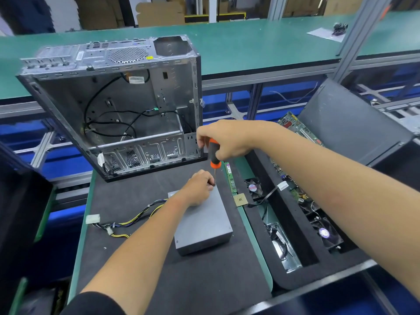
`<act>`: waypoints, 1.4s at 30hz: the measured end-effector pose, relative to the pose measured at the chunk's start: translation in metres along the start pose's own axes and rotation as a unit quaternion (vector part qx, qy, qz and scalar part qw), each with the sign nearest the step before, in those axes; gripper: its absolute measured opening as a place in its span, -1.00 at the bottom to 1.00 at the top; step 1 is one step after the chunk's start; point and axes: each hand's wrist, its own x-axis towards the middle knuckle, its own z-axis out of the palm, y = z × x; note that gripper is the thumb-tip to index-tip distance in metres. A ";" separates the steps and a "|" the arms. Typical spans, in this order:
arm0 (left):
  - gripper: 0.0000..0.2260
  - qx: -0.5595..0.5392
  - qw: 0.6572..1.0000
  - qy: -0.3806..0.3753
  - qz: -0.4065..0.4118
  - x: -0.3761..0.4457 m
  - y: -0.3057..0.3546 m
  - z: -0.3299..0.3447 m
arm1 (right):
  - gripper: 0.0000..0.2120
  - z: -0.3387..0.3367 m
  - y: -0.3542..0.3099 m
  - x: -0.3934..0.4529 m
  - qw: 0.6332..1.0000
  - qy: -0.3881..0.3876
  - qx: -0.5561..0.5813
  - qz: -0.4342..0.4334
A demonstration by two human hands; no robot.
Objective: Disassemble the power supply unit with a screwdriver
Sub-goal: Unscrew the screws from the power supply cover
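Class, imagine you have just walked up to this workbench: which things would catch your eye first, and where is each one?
First, the right hand gripping an orange-and-black screwdriver, tip down at the far corner of the grey power supply unit, mid-mat. The left hand rests on that unit, fingers at the tip. Behind stands the gutted computer case, open side facing us, black cables inside.

electronics teardown workshop | green-matted benches | gutted PC case | parts tray
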 end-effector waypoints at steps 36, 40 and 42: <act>-0.86 0.027 0.999 -0.023 -0.017 0.000 0.002 -0.002 | -0.80 0.000 0.000 -0.011 1.000 0.014 -0.015 -0.020; -0.87 0.025 0.999 -0.024 -0.021 0.000 0.003 -0.002 | -0.75 0.006 0.001 -0.005 0.992 0.052 -0.108 0.035; -0.87 0.027 0.999 -0.027 -0.021 0.000 0.003 -0.002 | -0.74 0.007 0.000 -0.002 0.991 0.045 -0.114 0.048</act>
